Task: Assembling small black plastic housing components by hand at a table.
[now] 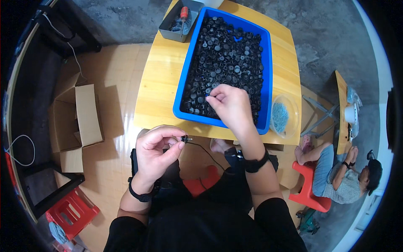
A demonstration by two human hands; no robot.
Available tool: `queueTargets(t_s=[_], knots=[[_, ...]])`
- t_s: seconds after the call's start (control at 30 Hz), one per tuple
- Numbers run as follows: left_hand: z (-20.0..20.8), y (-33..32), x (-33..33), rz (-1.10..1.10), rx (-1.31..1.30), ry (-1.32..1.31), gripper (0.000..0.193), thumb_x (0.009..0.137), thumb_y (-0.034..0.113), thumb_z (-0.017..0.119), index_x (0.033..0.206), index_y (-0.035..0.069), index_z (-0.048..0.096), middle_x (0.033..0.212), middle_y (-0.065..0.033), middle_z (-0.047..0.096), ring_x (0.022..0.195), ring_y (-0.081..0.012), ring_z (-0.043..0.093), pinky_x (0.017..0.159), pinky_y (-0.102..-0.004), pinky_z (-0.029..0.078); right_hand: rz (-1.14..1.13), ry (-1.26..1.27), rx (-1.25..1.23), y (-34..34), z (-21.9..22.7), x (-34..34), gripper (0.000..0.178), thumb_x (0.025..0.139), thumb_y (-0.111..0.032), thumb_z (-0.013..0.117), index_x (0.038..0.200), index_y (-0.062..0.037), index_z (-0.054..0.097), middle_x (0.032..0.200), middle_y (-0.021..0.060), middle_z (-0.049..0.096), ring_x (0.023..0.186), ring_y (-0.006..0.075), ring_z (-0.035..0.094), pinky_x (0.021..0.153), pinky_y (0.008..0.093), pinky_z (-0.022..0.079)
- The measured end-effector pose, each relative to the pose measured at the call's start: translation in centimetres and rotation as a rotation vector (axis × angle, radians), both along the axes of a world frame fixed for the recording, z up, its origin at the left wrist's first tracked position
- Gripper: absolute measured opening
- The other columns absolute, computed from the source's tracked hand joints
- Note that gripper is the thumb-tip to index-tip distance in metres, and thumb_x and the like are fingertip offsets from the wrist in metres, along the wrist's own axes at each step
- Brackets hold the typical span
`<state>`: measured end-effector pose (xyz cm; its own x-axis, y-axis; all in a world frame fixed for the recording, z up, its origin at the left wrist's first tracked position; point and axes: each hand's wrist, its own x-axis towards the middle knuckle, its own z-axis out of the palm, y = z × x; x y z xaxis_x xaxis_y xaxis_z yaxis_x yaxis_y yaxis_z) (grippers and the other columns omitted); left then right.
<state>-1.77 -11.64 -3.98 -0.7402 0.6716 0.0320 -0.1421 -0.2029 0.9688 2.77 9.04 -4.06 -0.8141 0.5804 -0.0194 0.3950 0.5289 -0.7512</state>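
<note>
Between the thumb and forefinger of my left hand (pixel 156 152) is a small black plastic knob with a screw (pixel 184 138), its threaded metal end pointing right. This hand is held in front of the table's near edge. My right hand (pixel 231 104) is over the near part of a blue tray (pixel 269 84), with thumb and forefinger pinched together. Whatever is between those fingertips is too small to make out. Loose black plastic knobs (pixel 226 54) fill the tray, many of them round-capped.
A clear round tub (pixel 294 122) of thin metal screws stands right of the tray on the wooden table (pixel 161 80). A grey bin (pixel 168 34) holds a red-handled screwdriver (pixel 184 14). An open cardboard box (pixel 89 115) is at left. Another person (pixel 344 180) sits at right on a red stool (pixel 308 189).
</note>
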Motion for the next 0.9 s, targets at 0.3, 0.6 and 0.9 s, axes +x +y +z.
queueTargets(t_s=[0.3, 0.6, 0.9], knots=[[0.2, -0.4, 0.1, -0.030, -0.001, 0.026, 0.021, 0.075, -0.011, 0.061, 0.095, -0.005, 0.060, 0.089, -0.0097, 0.062, 0.077, -0.0103, 0.060, 0.068, -0.0197, 0.049, 0.123, -0.102, 0.100, 0.6, -1.3, -0.5, 0.012, 0.067, -0.008, 0.069, 0.077, -0.0027, 0.067, 0.071, 0.0158, 0.064, 0.070, 0.0268, 0.064, 0.068, 0.0349, 0.051], [2.8, 0.6, 2.1, -0.254, 0.225, -0.284, 0.024, 0.078, -0.012, 0.056, 0.102, -0.006, 0.056, 0.103, -0.0158, 0.061, 0.094, -0.0176, 0.061, 0.079, -0.0259, 0.051, 0.233, 0.517, -1.032, -3.0, 3.8, 7.5, 0.017, 0.080, 0.004, 0.061, 0.096, 0.0038, 0.059, 0.091, 0.0127, 0.064, 0.079, 0.0166, 0.063, 0.071, 0.0267, 0.052], [5.4, 0.7, 4.8, -0.295, 0.276, -0.130, 0.023, 0.078, -0.013, 0.055, 0.100, -0.007, 0.057, 0.105, -0.0160, 0.059, 0.098, -0.0199, 0.059, 0.085, -0.0291, 0.049, 0.181, 0.576, -0.448, -6.3, 6.7, 11.7, 0.021, 0.073, -0.003, 0.070, 0.092, 0.0014, 0.064, 0.096, 0.0143, 0.066, 0.085, 0.0212, 0.065, 0.073, 0.0285, 0.051]])
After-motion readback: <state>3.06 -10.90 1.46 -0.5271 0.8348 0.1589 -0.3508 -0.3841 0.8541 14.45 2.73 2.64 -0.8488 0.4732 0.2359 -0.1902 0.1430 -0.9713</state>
